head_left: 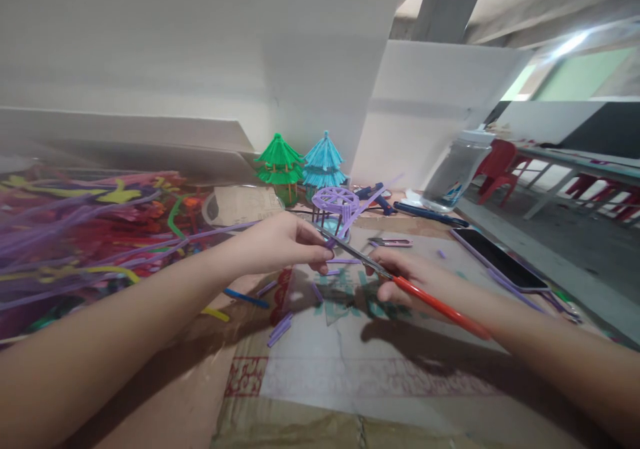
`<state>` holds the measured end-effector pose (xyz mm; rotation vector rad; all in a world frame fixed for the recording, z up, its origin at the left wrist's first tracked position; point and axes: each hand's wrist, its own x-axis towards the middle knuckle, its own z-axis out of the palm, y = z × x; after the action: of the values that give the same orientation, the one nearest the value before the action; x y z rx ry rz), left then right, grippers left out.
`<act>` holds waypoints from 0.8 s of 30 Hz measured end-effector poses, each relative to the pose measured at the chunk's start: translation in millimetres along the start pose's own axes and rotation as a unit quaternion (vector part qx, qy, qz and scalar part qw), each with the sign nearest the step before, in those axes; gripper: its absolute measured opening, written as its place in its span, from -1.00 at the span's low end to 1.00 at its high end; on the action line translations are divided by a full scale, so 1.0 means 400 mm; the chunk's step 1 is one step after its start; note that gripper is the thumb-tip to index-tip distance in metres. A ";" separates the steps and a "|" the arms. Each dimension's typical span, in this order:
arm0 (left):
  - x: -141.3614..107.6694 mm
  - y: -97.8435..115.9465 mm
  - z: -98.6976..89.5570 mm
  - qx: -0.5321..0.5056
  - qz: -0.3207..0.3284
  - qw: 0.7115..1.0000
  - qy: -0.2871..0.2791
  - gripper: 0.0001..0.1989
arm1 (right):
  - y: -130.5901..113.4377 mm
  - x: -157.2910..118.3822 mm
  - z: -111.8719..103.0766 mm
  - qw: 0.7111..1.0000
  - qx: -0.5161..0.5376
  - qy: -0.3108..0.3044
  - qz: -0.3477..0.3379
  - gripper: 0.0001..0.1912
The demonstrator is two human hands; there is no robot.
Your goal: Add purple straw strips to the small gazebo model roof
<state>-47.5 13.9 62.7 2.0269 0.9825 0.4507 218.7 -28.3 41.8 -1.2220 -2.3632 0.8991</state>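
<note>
My left hand (293,242) is closed, thumb and fingertips pinched on a purple pipe cleaner (331,242); little of the piece shows. My right hand (407,272) holds red-handled scissors (440,307), seen nearly edge-on. Their metal blades reach left to my left fingertips; I cannot tell whether the blades are apart. Just behind the fingertips stands a purple pipe-cleaner frame (336,200) with a round, spoked top and dark legs. Longer purple strips (367,202) slant up beside it. Short purple cut pieces (280,330) lie scattered on the printed sheet below my hands.
Green (279,159) and blue (324,162) tiered pipe-cleaner trees stand at the back. Left is a heap of coloured pipe cleaners (100,236). A glue gun (375,196), small snips (393,242), a pen-like dark tool (430,214), a clear bottle (457,169) and a phone (500,260) lie rightward.
</note>
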 end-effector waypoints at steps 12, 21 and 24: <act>-0.003 -0.003 -0.011 -0.033 0.010 0.999 0.028 -0.76 | 0.028 0.027 -0.018 0.988 -0.119 0.055 0.079 -0.68; 0.038 -0.054 0.010 -0.091 -0.020 0.992 0.083 -0.77 | -0.010 -0.014 0.058 0.969 -0.246 -0.008 -0.009 -0.59; 0.051 -0.086 0.028 -0.033 -0.027 0.996 0.084 -0.72 | -0.021 -0.022 0.061 0.967 -0.251 -0.026 -0.025 -0.56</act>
<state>-44.6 36.1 27.9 1.9221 1.1049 0.6242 205.3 -48.6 29.1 -1.3120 -2.7500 0.3178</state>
